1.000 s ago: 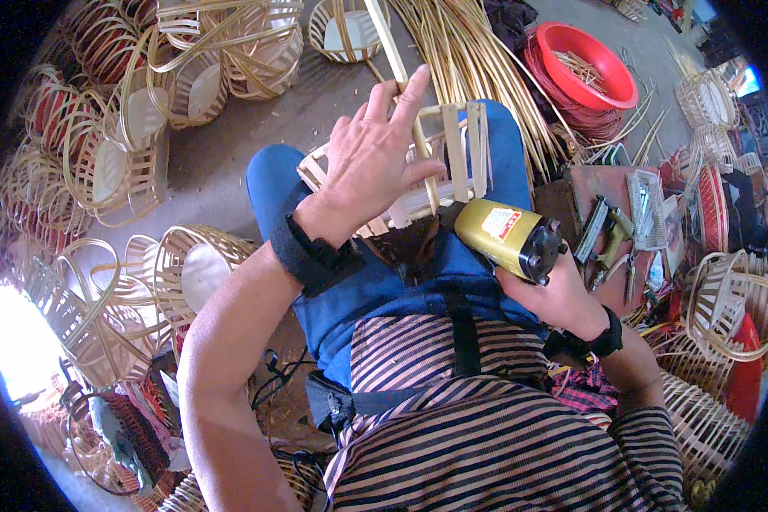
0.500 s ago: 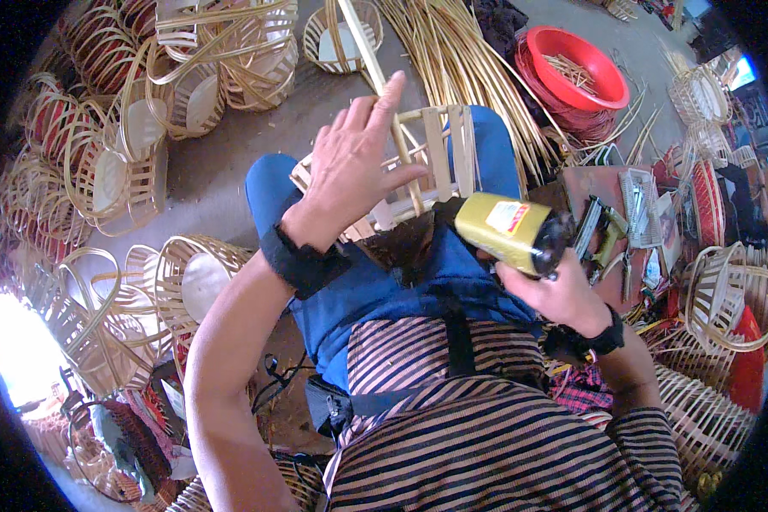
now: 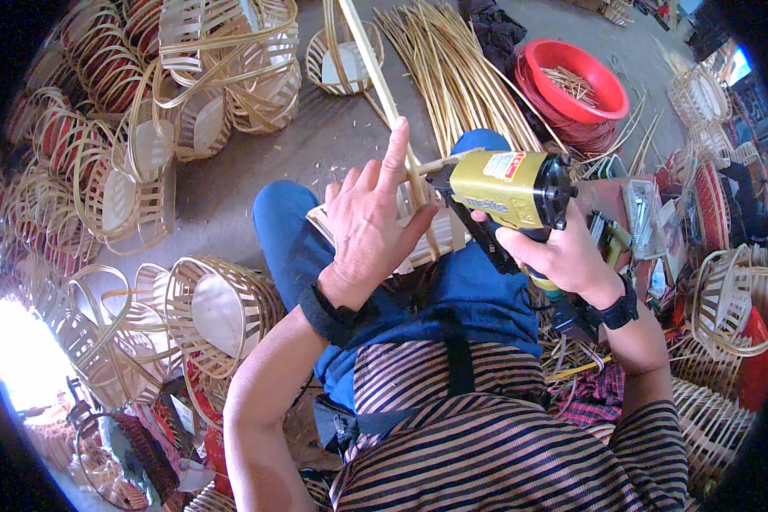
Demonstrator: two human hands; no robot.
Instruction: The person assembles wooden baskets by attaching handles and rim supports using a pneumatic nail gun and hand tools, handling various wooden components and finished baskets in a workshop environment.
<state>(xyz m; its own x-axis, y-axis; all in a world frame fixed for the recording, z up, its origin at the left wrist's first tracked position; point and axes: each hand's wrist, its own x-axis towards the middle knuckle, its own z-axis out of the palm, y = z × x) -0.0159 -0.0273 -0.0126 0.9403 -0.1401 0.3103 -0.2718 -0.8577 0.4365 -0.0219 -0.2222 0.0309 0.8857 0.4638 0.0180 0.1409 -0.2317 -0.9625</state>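
While right hand (image 3: 565, 258) grips, yellow nail gun (image 3: 497, 186) points left, long axis crosswise.

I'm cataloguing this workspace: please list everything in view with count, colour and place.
Nail gun: one, gold and black, right of centre.
Unfinished basket: one, pale, on blue trousers.
Cane strip: one, pale, top to centre.
Baskets: many, tan, some red, both sides.
Cane bundle: one, tan, top centre.
Basin: one, red, upper right, holding short sticks.
Strands: many, dark red, beneath the basin.
Mesh tray: one, whitish, right.
Checked cloth: one, red and black, lower right.
Striped top: one, dark and pale, bottom.
Wristbands: two, black, one per wrist.
Left grip: one, bare, over the unfinished basket.
Right grip: one, bare, around the nail gun.
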